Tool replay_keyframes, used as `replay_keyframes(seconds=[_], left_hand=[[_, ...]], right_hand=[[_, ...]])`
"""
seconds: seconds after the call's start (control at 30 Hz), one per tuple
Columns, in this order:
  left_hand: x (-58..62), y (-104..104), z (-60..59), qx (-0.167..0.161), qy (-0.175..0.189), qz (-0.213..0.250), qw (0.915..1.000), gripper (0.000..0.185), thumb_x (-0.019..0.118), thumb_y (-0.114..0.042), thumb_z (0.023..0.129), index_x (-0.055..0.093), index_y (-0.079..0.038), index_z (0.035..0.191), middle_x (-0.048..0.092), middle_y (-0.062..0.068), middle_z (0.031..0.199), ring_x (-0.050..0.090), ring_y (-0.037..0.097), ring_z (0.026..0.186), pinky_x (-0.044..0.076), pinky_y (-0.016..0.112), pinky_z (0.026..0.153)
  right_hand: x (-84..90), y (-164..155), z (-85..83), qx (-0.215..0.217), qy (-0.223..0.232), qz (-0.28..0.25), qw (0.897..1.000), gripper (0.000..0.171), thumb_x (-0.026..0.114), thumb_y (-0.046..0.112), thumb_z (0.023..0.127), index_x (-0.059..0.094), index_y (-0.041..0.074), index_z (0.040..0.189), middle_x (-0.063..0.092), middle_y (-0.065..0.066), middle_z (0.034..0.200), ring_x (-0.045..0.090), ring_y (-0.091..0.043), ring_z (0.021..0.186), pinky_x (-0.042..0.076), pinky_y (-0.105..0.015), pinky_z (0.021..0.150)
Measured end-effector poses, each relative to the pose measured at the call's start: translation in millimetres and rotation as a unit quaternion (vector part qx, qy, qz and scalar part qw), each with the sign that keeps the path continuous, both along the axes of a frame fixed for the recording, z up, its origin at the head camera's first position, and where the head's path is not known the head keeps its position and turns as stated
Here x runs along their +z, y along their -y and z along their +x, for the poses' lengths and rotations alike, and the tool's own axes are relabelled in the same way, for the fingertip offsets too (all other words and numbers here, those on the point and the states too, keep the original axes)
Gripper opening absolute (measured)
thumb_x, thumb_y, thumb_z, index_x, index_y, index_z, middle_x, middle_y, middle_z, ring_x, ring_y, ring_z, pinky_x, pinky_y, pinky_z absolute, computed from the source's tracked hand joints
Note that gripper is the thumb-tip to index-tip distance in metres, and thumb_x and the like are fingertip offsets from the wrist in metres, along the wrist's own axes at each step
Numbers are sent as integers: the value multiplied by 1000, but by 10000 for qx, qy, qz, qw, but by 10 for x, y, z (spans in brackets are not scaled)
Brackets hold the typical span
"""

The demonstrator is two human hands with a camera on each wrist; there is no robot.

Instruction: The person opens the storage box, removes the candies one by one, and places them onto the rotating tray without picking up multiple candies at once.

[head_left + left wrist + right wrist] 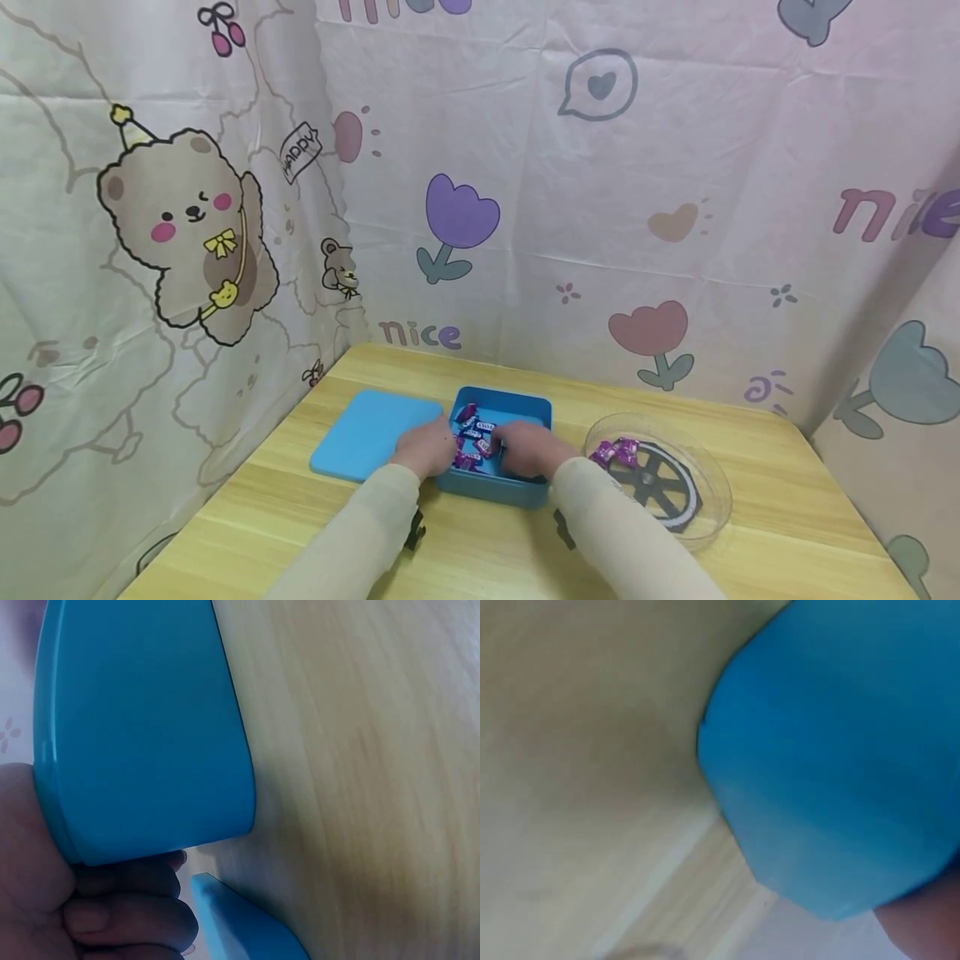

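A blue rectangular box [491, 490] stands on the table, with several purple and dark blue wrapped candies [471, 460] in its left part. My left hand [429, 446] grips the box at its left side; in the left wrist view, curled fingers [135, 919] lie against the outside of the box wall [146, 735]. Over the inside of the box, my right hand [528, 448] reaches down with bent fingers beside the candies. Its fingertips are partly hidden, so whether they pinch a candy cannot be told. The right wrist view is blurred and shows mostly the box's outer wall [840, 765].
A flat light blue lid [363, 437] lies left of the box. On the right is a round clear dish [716, 475], where purple candies [617, 452] lie near a dark wheel-like pattern. Printed curtains [555, 208] hang behind the wooden table [480, 550].
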State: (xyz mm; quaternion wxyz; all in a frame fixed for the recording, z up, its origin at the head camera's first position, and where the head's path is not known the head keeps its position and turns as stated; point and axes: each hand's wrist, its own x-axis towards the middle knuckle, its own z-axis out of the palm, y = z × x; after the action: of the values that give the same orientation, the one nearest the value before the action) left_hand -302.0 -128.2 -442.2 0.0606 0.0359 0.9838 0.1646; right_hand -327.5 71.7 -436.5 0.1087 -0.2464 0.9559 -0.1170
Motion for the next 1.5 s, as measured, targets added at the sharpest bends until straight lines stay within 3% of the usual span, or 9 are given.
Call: replay_keyframes(seconds=[0.13,0.3,0.5,0.77,0.9,1.13,1.3,1.5], left_hand=[[11,-2,10,-45,-2,-81,10000,53,50,-17,104,40,8,149,44,20,153,49,35,134,47,55,98],[41,-7,17,-72,-15,-161,9998,54,50,-18,104,39,9,150,43,20,153,54,32,128,51,53,93],[33,-17,26,-18,0,-113,9999,55,49,-19,104,38,9,150,43,20,153,46,37,136,44,57,102],[12,0,20,22,15,8,10000,55,46,-19,105,36,8,151,43,21,153,44,38,138,42,57,103],[-5,7,2,-2,-18,-3,10000,55,46,-18,104,36,8,151,44,21,153,43,39,139,42,57,104],[5,-12,3,95,72,92,9999,56,45,-22,105,35,6,153,43,20,153,42,38,139,39,58,106],[-5,-19,1,54,59,16,10000,55,46,-20,105,37,7,152,44,20,152,44,38,138,41,57,105],[-39,7,-24,67,20,24,10000,54,46,-21,105,37,6,151,45,20,152,46,38,137,41,58,104]], right_hand=[[76,-97,-47,287,-347,-220,9987,16,74,16,90,70,23,104,61,8,92,54,-15,86,52,-37,83],[212,-235,-74,411,-515,-418,9970,16,72,15,88,71,18,104,58,8,89,52,-16,85,50,-35,77],[293,-483,-135,104,-585,-512,9969,17,73,13,88,70,14,104,59,6,90,55,-17,83,51,-37,77],[457,-870,-174,-207,-766,-542,9954,18,71,9,87,69,14,104,64,4,94,58,-18,86,52,-41,84],[529,-1044,-171,-238,-777,-648,9946,19,70,6,85,68,12,103,64,2,94,58,-19,84,53,-43,81],[516,-1359,-172,-421,-708,-593,9948,22,68,2,80,65,14,98,63,1,93,56,-19,80,51,-40,74],[492,-1638,-160,-512,-596,-693,9945,25,64,-2,75,64,8,98,59,0,87,53,-18,70,47,-38,66],[424,-1924,-174,-691,-418,-420,9959,19,66,0,77,65,6,94,60,-2,88,55,-20,78,50,-44,73]])
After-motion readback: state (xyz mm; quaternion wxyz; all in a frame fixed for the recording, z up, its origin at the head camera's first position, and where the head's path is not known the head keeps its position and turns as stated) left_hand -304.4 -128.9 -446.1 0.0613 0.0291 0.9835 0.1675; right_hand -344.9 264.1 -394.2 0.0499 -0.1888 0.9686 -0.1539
